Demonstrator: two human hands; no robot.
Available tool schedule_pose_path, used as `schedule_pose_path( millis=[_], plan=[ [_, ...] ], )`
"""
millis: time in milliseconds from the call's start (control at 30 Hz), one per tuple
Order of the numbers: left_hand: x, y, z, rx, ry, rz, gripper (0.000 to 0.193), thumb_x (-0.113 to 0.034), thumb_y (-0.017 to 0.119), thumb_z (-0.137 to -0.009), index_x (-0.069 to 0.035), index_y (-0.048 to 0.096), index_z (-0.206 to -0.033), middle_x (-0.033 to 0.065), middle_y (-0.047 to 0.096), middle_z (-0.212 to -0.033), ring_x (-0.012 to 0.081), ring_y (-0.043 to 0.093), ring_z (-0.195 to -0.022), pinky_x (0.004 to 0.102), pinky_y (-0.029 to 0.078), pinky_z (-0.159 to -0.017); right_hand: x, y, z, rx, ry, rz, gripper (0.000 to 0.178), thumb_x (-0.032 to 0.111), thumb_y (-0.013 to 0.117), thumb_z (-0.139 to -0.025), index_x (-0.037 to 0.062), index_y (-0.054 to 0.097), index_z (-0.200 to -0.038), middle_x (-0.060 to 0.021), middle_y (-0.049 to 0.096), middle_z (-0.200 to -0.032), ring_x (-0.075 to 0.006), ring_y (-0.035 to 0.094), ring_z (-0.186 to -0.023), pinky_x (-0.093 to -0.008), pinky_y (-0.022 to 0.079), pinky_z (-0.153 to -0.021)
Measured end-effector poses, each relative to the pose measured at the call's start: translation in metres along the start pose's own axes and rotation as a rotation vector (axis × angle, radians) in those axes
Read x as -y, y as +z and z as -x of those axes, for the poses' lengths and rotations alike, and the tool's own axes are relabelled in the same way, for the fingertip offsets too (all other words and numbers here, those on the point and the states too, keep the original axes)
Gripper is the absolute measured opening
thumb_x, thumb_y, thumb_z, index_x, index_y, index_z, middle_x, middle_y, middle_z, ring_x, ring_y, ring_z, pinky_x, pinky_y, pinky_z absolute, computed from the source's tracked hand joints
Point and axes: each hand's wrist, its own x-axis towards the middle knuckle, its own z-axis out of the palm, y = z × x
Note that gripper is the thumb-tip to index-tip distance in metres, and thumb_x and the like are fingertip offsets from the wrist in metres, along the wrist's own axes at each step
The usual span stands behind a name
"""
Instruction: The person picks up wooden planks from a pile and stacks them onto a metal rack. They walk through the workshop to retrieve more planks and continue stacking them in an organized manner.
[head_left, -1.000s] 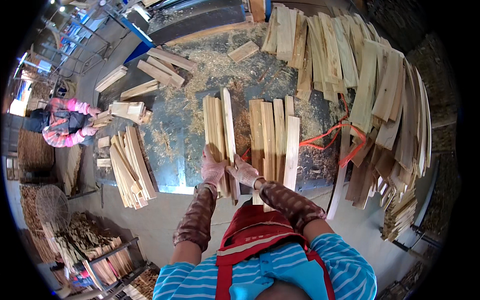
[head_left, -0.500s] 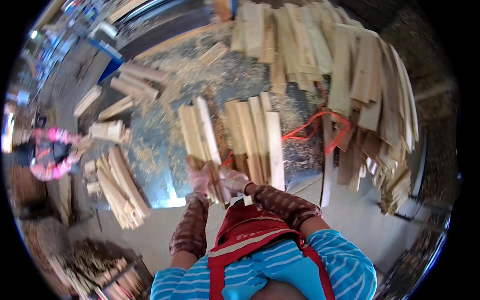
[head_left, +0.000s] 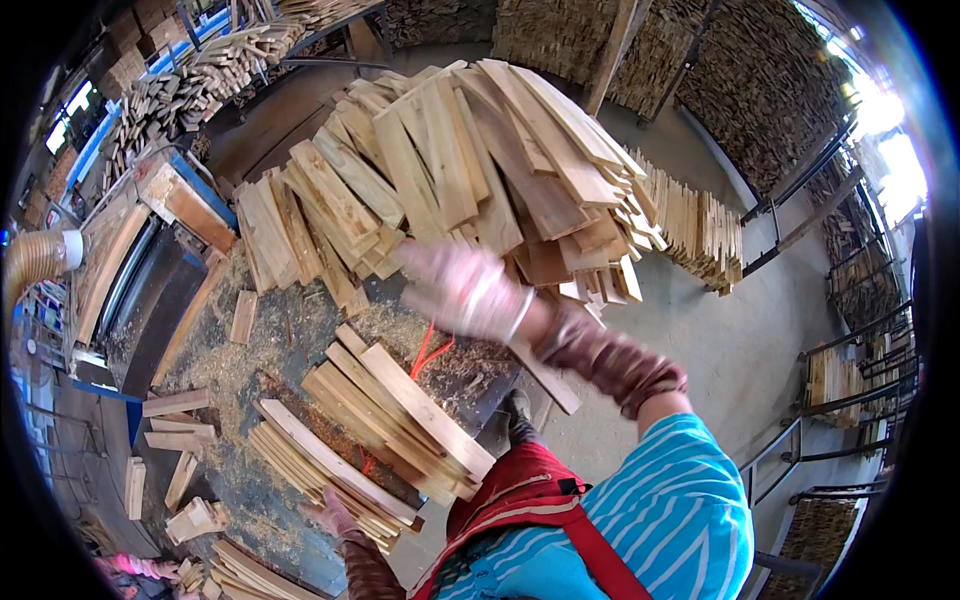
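Observation:
My right hand, in a pale glove and blurred by motion, is over the near edge of a large pile of wooden boards. Its fingers look stretched out, and I see nothing held in them. My left hand, also gloved, lies against the near left side of a bundle of narrow wood strips, its fingers apart. A second group of strips lies side by side just right of that bundle. An orange-red strap runs between this group and the pile.
Sawdust covers the dark worktable. Short wood offcuts lie at its left, near a machine with a hose. Another stack of wood stands on the floor to the right, near metal racks. A co-worker's pink sleeve shows lower left.
My view has swung toward the right. The right hand has left the strips and moved up and right over the board pile. The left hand stays by the left bundle.

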Motion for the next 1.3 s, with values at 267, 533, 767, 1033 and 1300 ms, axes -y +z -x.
schedule_pose_path(
  millis=[267,533,767,1033,1300],
  plan=[
    [-0.139,0.0,0.087,-0.013,0.089,-0.474,0.092,-0.041,0.068,-0.092,-0.003,0.02,-0.161,0.023,0.03,-0.162,0.0389,0.035,-0.147,0.0472,0.032,-0.12,-0.24,-0.07,-0.025,0.302,0.471,0.653,0.05,0.027,0.066,-0.086,0.0045,0.06,-0.129,-0.018,0.064,-0.118,-0.0339,0.072,-0.095,-0.0475,0.06,-0.072],
    [-0.299,0.117,0.203,0.926,0.63,0.845,0.066,-0.009,0.068,-0.09,-0.007,0.04,-0.15,0.0128,0.052,-0.145,0.0249,0.061,-0.118,0.0383,0.052,-0.097,-0.344,-0.099,0.009,-0.133,0.349,-0.051,0.039,0.017,0.063,-0.087,0.004,0.067,-0.124,-0.0117,0.071,-0.096,-0.028,0.067,-0.087,-0.0393,0.054,-0.078],
    [-0.397,0.149,0.322,1.195,0.96,0.518,0.081,-0.039,0.068,-0.084,-0.009,0.038,-0.153,0.0186,0.066,-0.117,0.0261,0.065,-0.098,0.0382,0.052,-0.088,-0.153,-0.124,0.077,-0.259,0.493,-0.593,0.046,0.027,0.066,-0.091,-0.0017,0.067,-0.127,-0.0155,0.068,-0.114,-0.0233,0.063,-0.099,-0.0349,0.052,-0.083],
    [-0.341,0.091,0.314,1.3,0.445,0.711,0.114,-0.041,0.076,-0.081,0.0,0.006,-0.162,0.0259,0.041,-0.153,0.0305,0.042,-0.139,0.0379,0.036,-0.114,-0.026,0.062,0.176,-0.365,0.071,-0.57,0.075,0.014,0.07,-0.085,-0.0029,0.041,-0.152,-0.0229,0.051,-0.148,-0.036,0.053,-0.132,-0.0421,0.042,-0.112],
    [-0.166,-0.026,0.165,1.043,0.176,1.122,0.033,-0.033,0.075,-0.088,-0.004,0.066,-0.102,0.004,0.067,-0.088,0.0152,0.064,-0.076,0.0292,0.05,-0.069,0.106,0.123,0.15,0.47,-0.462,-0.79,0.09,0.024,0.073,-0.088,-0.0048,0.024,-0.157,-0.0338,0.038,-0.154,-0.0461,0.043,-0.141,-0.0443,0.04,-0.115]
  ],
)
